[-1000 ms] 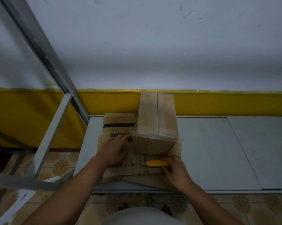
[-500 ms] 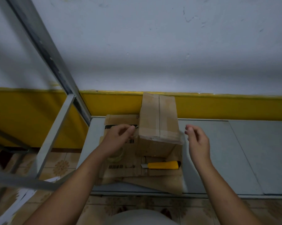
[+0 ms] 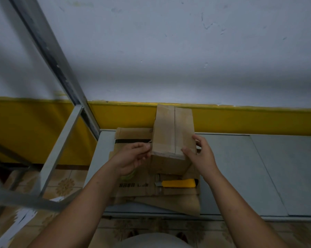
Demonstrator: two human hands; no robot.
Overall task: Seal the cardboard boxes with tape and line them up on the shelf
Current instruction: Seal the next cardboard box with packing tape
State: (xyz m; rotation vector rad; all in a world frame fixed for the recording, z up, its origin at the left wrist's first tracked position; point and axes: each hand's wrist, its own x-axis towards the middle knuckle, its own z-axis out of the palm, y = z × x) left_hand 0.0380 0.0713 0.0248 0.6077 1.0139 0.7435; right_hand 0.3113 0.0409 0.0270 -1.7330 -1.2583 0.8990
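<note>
Box (image 3: 172, 133): long axis toward the wall (image 3: 169, 68);
Right hand (image 3: 203, 154): fingers clasp its near corner;
Left hand (image 3: 131, 156): fingers curled, grip unclear

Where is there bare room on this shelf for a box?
Bare: the grey shelf right of the flattened cardboard, to the yellow wall band. Crowded: the left end, where the cardboard carries the yellow knife and the box, with left hand and right hand at it.

Storeroom, metal shelving (image 3: 258, 176), flattened cardboard (image 3: 133, 190), painted wall (image 3: 169, 68)
</note>
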